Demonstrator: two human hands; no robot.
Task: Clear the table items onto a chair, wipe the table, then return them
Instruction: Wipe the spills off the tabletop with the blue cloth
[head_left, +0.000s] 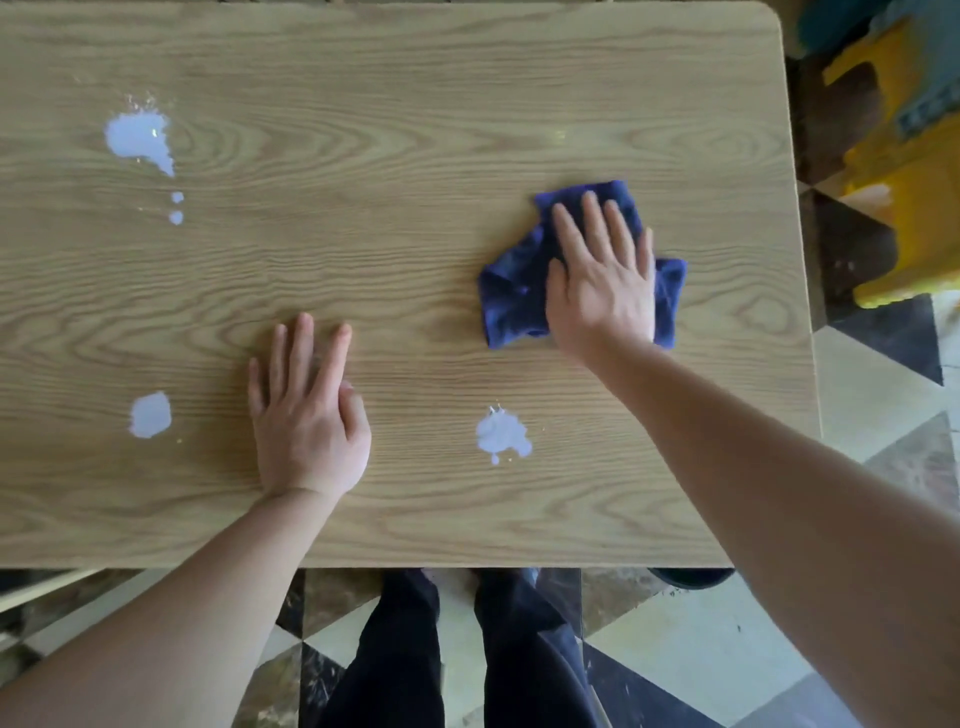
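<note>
- seen from above, a wood-grain table (395, 93) fills most of the view; no task items stand on it, so the clearing step looks done and the wiping step is in hand.
- the right hand (602, 270) lies flat on a crumpled blue cloth (511, 291), at about three o'clock from the table's middle; its fingers are straight and slightly spread, pressing the cloth down rather than curling round it.
- the left hand (306, 410) rests palm down on bare wood at about seven o'clock, fingers straight and close together, holding nothing; it seems to brace the body.
- pale liquid lies in several patches: a large splash (137, 137) with small drops below it at ten o'clock, a round puddle (149, 414) at eight o'clock, and a small splash (501, 432) at five o'clock, near the cloth but apart from it.
- my judgement: the next move calls for sliding the cloth down to the small splash, then across to the left-hand patches, keeping flat pressure.
- a yellow object (914, 208), perhaps a chair or stool, stands beyond the table's right edge; i cannot tell whether the cleared items sit there.
- no brands, labels or readable writing appear anywhere.
</note>
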